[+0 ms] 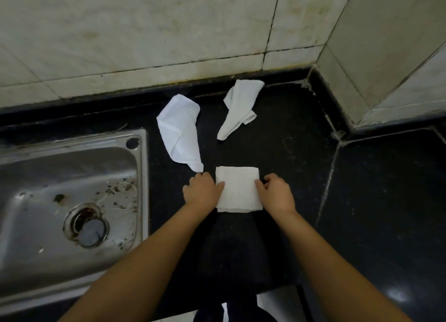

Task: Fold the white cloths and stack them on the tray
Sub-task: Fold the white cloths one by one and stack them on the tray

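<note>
A white cloth (239, 189), folded into a neat rectangle, lies on the black counter (289, 152) in front of me. My left hand (201, 190) grips its left edge, thumb on top of the cloth. My right hand (275, 192) pinches its right edge with curled fingers. Two crumpled white cloths lie farther back: one (179, 131) to the left near the sink, another (240, 107) close to the wall. No tray is in view.
A dirty steel sink (72, 201) with a drain is set in the counter on the left. Tiled walls (169, 32) close off the back and the right corner. The counter's front edge runs just below my forearms.
</note>
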Motion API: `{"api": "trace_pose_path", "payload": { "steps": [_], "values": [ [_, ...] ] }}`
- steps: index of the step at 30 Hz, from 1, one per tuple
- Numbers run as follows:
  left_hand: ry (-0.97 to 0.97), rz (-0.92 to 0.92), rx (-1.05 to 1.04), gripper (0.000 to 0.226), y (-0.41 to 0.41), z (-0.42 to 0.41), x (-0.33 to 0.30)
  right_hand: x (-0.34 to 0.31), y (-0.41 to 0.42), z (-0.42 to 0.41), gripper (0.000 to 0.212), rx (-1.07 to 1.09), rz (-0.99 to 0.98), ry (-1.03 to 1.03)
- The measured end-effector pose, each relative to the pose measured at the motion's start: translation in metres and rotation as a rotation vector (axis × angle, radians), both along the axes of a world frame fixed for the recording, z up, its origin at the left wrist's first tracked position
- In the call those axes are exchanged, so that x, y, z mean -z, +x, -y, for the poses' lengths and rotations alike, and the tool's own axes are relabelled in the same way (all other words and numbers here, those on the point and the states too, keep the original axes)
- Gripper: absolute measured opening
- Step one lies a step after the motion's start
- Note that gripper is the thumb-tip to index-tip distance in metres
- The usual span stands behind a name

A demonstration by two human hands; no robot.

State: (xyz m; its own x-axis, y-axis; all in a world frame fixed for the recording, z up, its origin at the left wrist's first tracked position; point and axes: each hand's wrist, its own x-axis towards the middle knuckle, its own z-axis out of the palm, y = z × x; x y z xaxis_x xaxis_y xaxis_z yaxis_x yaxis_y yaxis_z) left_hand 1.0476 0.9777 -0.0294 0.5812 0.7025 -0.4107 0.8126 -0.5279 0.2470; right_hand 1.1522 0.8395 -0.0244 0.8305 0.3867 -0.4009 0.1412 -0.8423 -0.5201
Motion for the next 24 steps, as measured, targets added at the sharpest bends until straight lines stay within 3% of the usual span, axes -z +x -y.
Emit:
{"api": "trace_pose_path", "payload": {
  "steps": [4, 8, 13, 15, 18, 24],
  "values": [
    [-0.018, -0.044, -0.057, 0.035, 0.009, 0.010, 0.000, 0.001, -0.002, -0.016, 0.034, -0.088, 0.005, -0.082],
    [-0.128, 0.070, -0.153, 0.017, 0.011, 0.012, -0.006, -0.002, 0.004, -0.010, 0.012, -0.027, -0.075, 0.075],
    [-0.611, 0.532, -0.346, 0.017, 0.013, 0.007, -0.025, -0.029, 0.022, 0.013, 0.004, 0.161, -0.316, 0.419],
    [-0.815, 0.635, -0.400, 0.015, 0.015, 0.009, -0.038, -0.044, 0.025, 0.026, 0.007, 0.241, -0.434, 0.567],
    [-1.015, 0.634, -0.355, 0.027, 0.017, 0.017, -0.056, -0.064, 0.020, 0.051, 0.010, 0.324, -0.445, 0.664],
    [-1.212, 0.457, -0.038, 0.020, 0.005, 0.050, -0.083, -0.086, -0.045, 0.118, 0.009, 0.551, -0.292, 0.791]
  ]
}}
